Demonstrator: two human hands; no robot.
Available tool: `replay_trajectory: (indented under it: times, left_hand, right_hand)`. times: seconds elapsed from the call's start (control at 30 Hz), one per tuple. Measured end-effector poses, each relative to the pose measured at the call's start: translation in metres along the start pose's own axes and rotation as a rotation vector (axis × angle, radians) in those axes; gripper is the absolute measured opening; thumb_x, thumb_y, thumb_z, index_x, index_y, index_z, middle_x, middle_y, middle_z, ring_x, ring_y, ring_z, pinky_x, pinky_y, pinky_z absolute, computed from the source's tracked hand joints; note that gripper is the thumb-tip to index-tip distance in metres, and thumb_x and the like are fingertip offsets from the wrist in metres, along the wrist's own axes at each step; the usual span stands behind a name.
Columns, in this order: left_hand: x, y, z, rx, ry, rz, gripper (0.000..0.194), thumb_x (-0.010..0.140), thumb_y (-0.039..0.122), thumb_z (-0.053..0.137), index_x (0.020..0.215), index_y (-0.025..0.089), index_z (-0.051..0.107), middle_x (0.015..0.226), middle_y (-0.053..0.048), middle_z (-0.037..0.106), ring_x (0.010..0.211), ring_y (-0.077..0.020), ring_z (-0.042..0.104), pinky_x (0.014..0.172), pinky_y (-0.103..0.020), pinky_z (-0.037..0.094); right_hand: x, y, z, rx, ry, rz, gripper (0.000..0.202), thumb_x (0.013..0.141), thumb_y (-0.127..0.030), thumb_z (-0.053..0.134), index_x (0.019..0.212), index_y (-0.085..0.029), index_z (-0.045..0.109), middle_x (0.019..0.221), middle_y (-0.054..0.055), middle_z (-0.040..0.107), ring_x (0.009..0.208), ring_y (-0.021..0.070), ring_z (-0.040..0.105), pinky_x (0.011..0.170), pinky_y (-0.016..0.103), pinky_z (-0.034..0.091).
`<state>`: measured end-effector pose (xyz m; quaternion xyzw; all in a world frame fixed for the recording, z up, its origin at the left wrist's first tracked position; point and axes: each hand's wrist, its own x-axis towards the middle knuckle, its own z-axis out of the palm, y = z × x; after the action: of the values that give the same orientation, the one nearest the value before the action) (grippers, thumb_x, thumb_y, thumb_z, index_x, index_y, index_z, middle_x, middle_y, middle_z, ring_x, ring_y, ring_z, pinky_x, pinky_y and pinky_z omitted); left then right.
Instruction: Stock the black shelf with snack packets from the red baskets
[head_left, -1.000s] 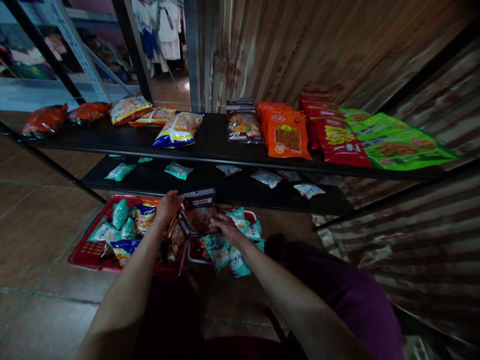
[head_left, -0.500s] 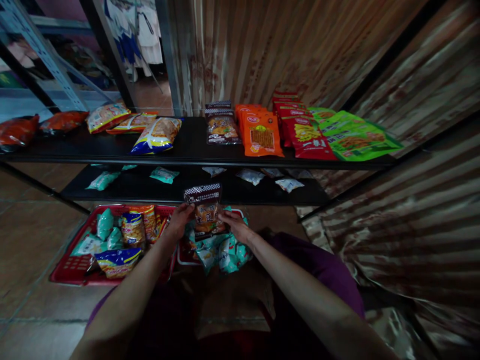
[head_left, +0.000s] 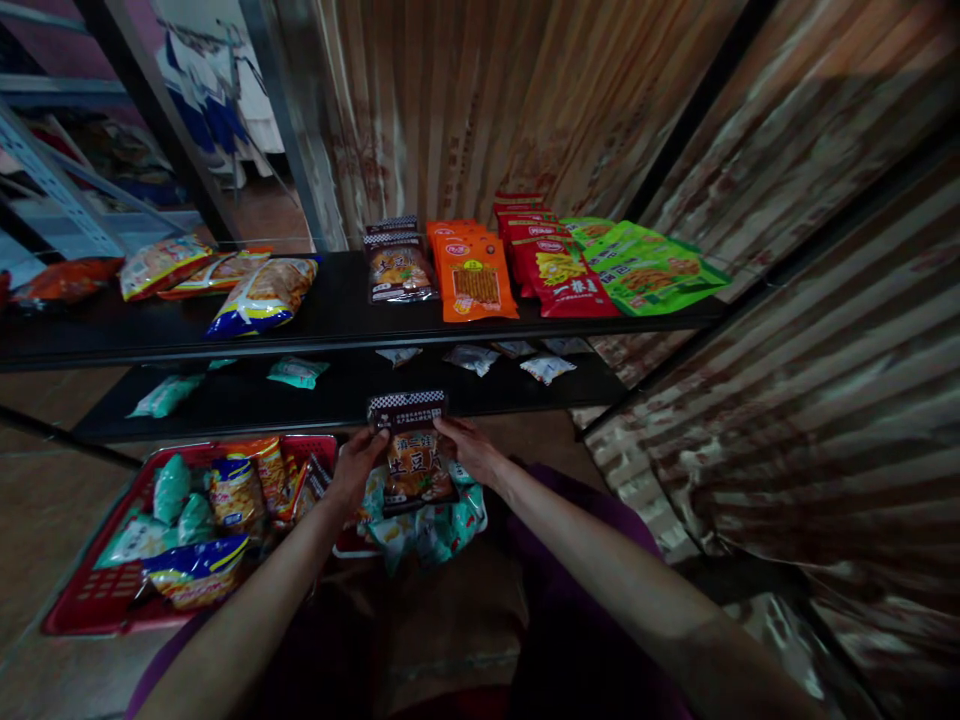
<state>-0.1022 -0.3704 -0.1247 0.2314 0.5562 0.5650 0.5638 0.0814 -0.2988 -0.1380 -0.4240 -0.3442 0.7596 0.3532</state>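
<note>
Between my two hands I hold a brown snack bag (head_left: 414, 465) with a checkered top strip, its printed front facing me. My left hand (head_left: 361, 465) grips its left edge, the thumb on the front. On the upper right edge, my right hand (head_left: 469, 448) is closed in the same way. Right below the bag are several teal snack packets (head_left: 435, 533) in a small basket whose rim is mostly hidden. Similar brown bags (head_left: 399, 268) stand on the upper shelf, left of orange snack bags (head_left: 476, 280).
A red basket (head_left: 82, 590) with mixed snack packets sits on the floor at left. Red bags (head_left: 566, 275) and green bags (head_left: 649, 270) lie on the black upper shelf (head_left: 337, 325); small packets rest on the lower shelf (head_left: 360, 400). A curtain (head_left: 465, 110) hangs behind.
My view has swung to the right, so the shelves and red basket sit further left. The brown bag is more upright, and my right hand has moved higher along its edge.
</note>
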Motion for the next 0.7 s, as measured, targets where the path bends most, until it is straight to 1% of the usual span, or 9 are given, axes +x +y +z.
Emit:
replay_trajectory:
  times: [0.13, 0.2, 0.33, 0.43, 0.5, 0.6, 0.7]
  left_hand:
    - [0.006, -0.005, 0.003, -0.008, -0.032, -0.017, 0.045, 0.059, 0.044, 0.079, 0.094, 0.018, 0.068, 0.096, -0.005, 0.072, 0.092, -0.0183, 0.067, 0.085, -0.031, 0.050]
    - [0.008, -0.008, 0.003, -0.020, -0.037, -0.024, 0.046, 0.058, 0.043, 0.081, 0.095, 0.018, 0.068, 0.099, -0.006, 0.072, 0.096, -0.0192, 0.066, 0.087, -0.032, 0.050]
    - [0.009, -0.010, 0.002, -0.042, -0.004, -0.064, 0.052, 0.053, 0.042, 0.083, 0.096, 0.017, 0.067, 0.103, -0.009, 0.071, 0.097, -0.0211, 0.066, 0.088, -0.033, 0.050]
    - [0.010, -0.005, 0.002, -0.020, 0.001, -0.048, 0.051, 0.058, 0.045, 0.081, 0.099, 0.018, 0.067, 0.110, -0.009, 0.070, 0.101, -0.0218, 0.065, 0.087, -0.033, 0.050]
    - [0.011, 0.000, 0.002, -0.004, 0.015, -0.022, 0.049, 0.060, 0.046, 0.079, 0.099, 0.019, 0.068, 0.111, -0.009, 0.070, 0.102, -0.0217, 0.065, 0.086, -0.031, 0.050]
    - [0.011, 0.007, 0.006, 0.004, 0.044, 0.011, 0.048, 0.059, 0.048, 0.079, 0.096, 0.019, 0.070, 0.107, -0.007, 0.071, 0.100, -0.0214, 0.065, 0.085, -0.030, 0.050]
    - [0.009, 0.015, 0.011, 0.022, 0.083, 0.033, 0.047, 0.055, 0.051, 0.079, 0.090, 0.020, 0.072, 0.100, -0.005, 0.073, 0.096, -0.0208, 0.066, 0.084, -0.030, 0.050]
  right_hand:
    - [0.006, -0.003, -0.009, 0.022, 0.006, -0.013, 0.039, 0.055, -0.042, 0.084, 0.084, -0.020, 0.071, 0.090, 0.002, 0.073, 0.078, 0.0149, 0.065, 0.073, 0.028, 0.050]
    - [0.008, -0.003, -0.012, 0.016, 0.020, -0.015, 0.041, 0.055, -0.042, 0.084, 0.086, -0.020, 0.071, 0.092, 0.003, 0.073, 0.080, 0.0158, 0.066, 0.075, 0.029, 0.049]
    - [0.012, -0.002, -0.012, 0.007, 0.055, -0.029, 0.043, 0.054, -0.045, 0.083, 0.086, -0.020, 0.071, 0.089, 0.003, 0.074, 0.078, 0.0175, 0.066, 0.071, 0.029, 0.049]
    - [0.015, -0.002, -0.007, 0.021, 0.067, -0.026, 0.042, 0.054, -0.047, 0.083, 0.084, -0.021, 0.070, 0.084, 0.002, 0.074, 0.075, 0.0163, 0.066, 0.067, 0.027, 0.047]
    - [0.017, -0.004, -0.003, 0.023, 0.053, -0.034, 0.042, 0.055, -0.047, 0.082, 0.085, -0.021, 0.070, 0.085, 0.002, 0.074, 0.075, 0.0159, 0.065, 0.067, 0.026, 0.047]
    - [0.020, -0.007, 0.002, 0.020, 0.029, -0.068, 0.042, 0.057, -0.048, 0.081, 0.087, -0.021, 0.069, 0.090, 0.003, 0.074, 0.079, 0.0175, 0.066, 0.070, 0.028, 0.047]
    - [0.021, -0.011, 0.004, 0.035, 0.014, -0.092, 0.043, 0.056, -0.048, 0.082, 0.088, -0.021, 0.070, 0.092, 0.003, 0.074, 0.082, 0.0192, 0.067, 0.074, 0.030, 0.049]
